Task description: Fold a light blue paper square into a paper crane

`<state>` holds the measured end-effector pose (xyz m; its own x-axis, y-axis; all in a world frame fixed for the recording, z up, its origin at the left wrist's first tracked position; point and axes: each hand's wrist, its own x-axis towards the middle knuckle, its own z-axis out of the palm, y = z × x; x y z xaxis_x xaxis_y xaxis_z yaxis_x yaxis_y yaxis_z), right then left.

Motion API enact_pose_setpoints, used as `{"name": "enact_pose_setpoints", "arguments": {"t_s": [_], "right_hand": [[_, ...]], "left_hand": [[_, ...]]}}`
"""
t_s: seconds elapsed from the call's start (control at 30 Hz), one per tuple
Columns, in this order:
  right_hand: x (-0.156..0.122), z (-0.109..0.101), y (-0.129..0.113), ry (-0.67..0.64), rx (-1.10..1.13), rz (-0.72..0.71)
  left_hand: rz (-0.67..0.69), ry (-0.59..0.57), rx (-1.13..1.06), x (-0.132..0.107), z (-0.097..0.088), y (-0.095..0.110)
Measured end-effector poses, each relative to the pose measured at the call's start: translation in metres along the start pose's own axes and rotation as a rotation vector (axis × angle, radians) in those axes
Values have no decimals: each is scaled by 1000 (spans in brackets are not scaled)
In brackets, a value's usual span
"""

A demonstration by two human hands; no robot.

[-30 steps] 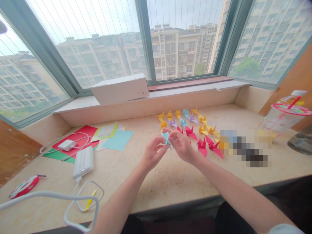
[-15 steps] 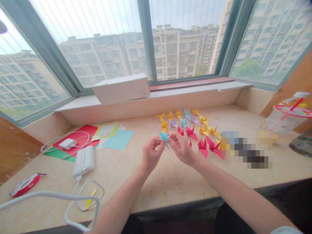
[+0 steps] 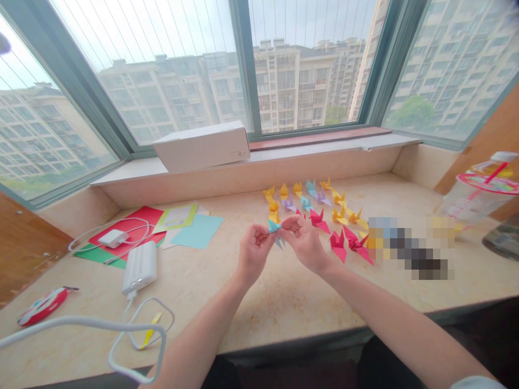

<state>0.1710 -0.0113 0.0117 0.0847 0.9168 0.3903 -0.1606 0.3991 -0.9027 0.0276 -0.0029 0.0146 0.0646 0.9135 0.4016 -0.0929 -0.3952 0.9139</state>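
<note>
A small light-blue folded paper piece is held up above the counter between both hands; its exact shape is partly covered by fingers. My left hand pinches its left side between thumb and fingers. On the other side, my right hand grips it the same way, the fingertips close to those of the left. Pale pointed ends of the paper hang below the thumbs. Just beyond the hands stand folded paper cranes in several colours, among them a red crane, a yellow crane and a blue crane.
Coloured paper sheets lie at the left under a white charger. Near them are a white power bank, a looping cable and a red cutter. A white box rests on the sill; a plastic cup stands right.
The blue paper has tilted and now shows a narrower top face. Both hands have shifted slightly, with the right fingers curled further over the paper. The cranes have stayed put.
</note>
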Motion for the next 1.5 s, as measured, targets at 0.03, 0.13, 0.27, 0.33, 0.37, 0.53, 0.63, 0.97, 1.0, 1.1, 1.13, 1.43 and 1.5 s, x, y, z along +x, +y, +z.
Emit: {"name": "enact_pose_setpoints", "arguments": {"t_s": [0.03,0.13,0.27,0.33,0.37,0.53,0.63,0.97,1.0,1.1,1.13,1.43,1.5], "right_hand": [[1,0,-1,17,2,1],[2,-1,-3,54,-11,4],[2,-3,-7,28,-45,14],[1,-3,-8,-20,-55,16],[1,-3,-8,-49,-49,18],[4,-5,-10,-140,46,75],[7,-8,-12,-84,26,123],[1,-8,-14,-86,-345,-103],[0,-8,-15,-85,-377,-173],[-1,-9,-16,-131,-372,-243],[-1,-10,-16,-147,-349,-219],[5,-7,-10,-182,2,81],[6,-7,-8,-192,48,118]], "left_hand": [[-12,-3,-23,0,1,0],[-57,-36,-88,1,2,4],[-84,-108,-141,1,2,10],[-80,-124,-154,1,1,12],[-80,-128,-152,1,0,13],[-36,-171,-38,0,-6,15],[76,-245,96,-1,-9,15],[153,-175,407,4,-17,8],[119,-164,404,4,-18,8],[57,-154,383,4,-18,8],[41,-151,368,5,-18,7],[-36,-102,14,10,-12,1],[-66,-116,-32,10,-11,0]]}}
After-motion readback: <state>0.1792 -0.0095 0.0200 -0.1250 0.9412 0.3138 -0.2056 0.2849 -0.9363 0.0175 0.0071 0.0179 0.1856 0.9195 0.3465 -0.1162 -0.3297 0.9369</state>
